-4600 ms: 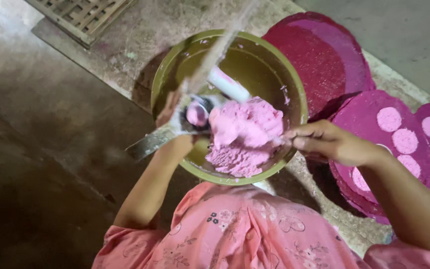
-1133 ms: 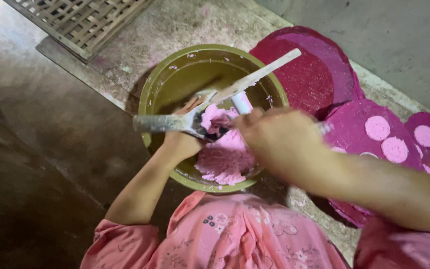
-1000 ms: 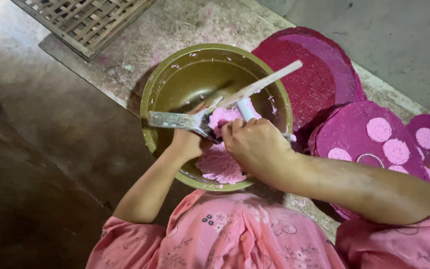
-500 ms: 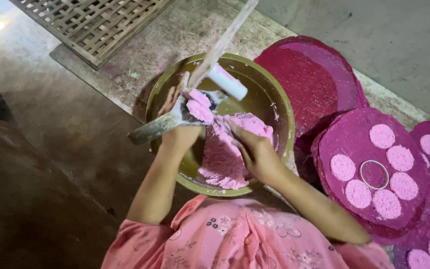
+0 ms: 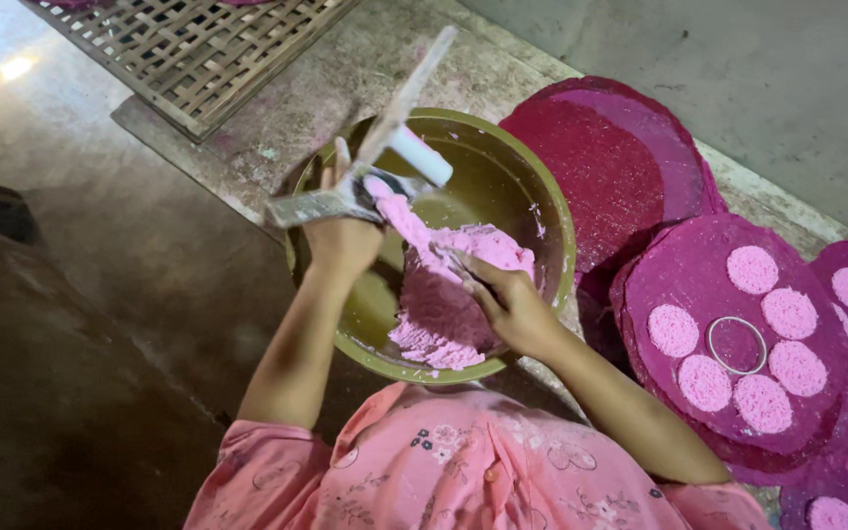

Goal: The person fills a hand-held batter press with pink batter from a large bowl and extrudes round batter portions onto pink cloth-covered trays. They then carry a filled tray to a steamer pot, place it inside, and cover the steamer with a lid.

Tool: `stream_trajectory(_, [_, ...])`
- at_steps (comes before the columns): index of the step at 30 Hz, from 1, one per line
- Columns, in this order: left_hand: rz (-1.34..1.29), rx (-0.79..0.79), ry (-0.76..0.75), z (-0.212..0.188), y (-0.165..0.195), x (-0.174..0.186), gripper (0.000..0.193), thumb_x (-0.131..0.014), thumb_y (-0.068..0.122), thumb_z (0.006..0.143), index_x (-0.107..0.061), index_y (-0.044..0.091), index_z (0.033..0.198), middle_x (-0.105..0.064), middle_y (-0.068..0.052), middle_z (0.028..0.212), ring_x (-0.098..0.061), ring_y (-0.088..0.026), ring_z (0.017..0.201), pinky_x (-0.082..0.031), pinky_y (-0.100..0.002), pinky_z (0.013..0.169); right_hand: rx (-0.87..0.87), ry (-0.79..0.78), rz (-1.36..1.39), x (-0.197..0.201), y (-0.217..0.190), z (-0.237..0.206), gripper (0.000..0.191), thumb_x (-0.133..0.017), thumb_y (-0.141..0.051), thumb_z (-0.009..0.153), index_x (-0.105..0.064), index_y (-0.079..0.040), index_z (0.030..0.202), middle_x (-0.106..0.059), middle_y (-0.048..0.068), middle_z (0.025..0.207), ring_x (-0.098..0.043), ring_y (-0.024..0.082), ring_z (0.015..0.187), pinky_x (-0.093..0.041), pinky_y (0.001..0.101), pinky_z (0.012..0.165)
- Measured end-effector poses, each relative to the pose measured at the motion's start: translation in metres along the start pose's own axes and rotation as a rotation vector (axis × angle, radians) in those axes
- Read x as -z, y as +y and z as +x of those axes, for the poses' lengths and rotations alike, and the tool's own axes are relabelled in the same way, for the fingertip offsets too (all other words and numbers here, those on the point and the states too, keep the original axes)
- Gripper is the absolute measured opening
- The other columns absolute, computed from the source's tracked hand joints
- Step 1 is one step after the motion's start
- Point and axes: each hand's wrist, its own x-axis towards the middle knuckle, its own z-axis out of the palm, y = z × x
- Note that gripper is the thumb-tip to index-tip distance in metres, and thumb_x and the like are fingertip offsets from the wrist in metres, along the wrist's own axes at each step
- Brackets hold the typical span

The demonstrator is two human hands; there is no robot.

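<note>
Left hand: the left hand (image 5: 344,240) sits over the far-left rim of the bowl (image 5: 552,231), fingers wrapped round a metal press (image 5: 318,204) with pink dough stuck at its mouth.
Press axis: its flat grey body runs left to right across the rim; a long pale lever (image 5: 412,88) rises from it toward the far right, with a white handle (image 5: 420,155) jutting over the bowl's middle.
Right hand: the right hand (image 5: 507,304) is inside the bowl on its right side, fingers curled narrowly, tips pressed into the pink dough (image 5: 444,294); whether it pinches a piece I cannot tell.
Dough: a heap lying from the press mouth down to the near rim, long axis far-left to near; a strand joins it to the press.
Key relation: the press mouth lies up and left of the right hand's fingertips, near but not touching; the left hand is already on it.
Edges: the bowl wall stands just beside the right wrist.
Open room: the bowl's far-right inside shows bare.
Surroundings: round magenta mats (image 5: 591,172) overlap just right of the bowl, one bearing pink discs (image 5: 753,268) and a metal ring (image 5: 736,344); a woven tray (image 5: 198,49) lies at the far left, apart.
</note>
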Motion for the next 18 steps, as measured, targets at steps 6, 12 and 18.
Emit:
stream_trajectory(6, [-0.553, 0.079, 0.068, 0.01, -0.058, -0.015, 0.031, -0.071, 0.014, 0.086, -0.069, -0.002, 0.113, -0.07, -0.015, 0.099, -0.065, -0.031, 0.087, -0.049, -0.045, 0.073, -0.382, -0.616, -0.335, 0.019, -0.011, -0.003, 0.035, -0.063, -0.002, 0.092, -0.065, -0.003, 0.127, -0.073, 0.024, 0.112, -0.071, 0.031, 0.105, -0.053, 0.0393, 0.097])
stream_trajectory(12, [-1.854, 0.427, -0.9, -0.092, 0.043, -0.062, 0.026, -0.065, 0.003, 0.085, -0.064, -0.002, 0.11, -0.065, -0.009, 0.089, -0.063, -0.02, 0.076, -0.052, -0.032, 0.065, 0.385, 0.347, 0.608, 0.074, -0.009, 0.008, 0.094, -0.06, -0.051, 0.103, -0.002, -0.01, 0.165, -0.011, 0.004, 0.173, -0.023, 0.028, 0.161, -0.025, 0.0438, 0.131])
stream_trajectory(18, [-1.58, 0.644, -1.16, -0.138, 0.128, -0.082, 0.031, -0.069, 0.006, 0.081, -0.066, -0.001, 0.111, -0.07, -0.011, 0.097, -0.068, -0.021, 0.085, -0.057, -0.033, 0.077, 0.228, 0.349, 0.943, 0.138, -0.034, -0.082, 0.088, -0.062, -0.051, 0.102, -0.015, -0.006, 0.162, -0.053, 0.03, 0.15, -0.069, 0.035, 0.107, -0.06, 0.0511, 0.087])
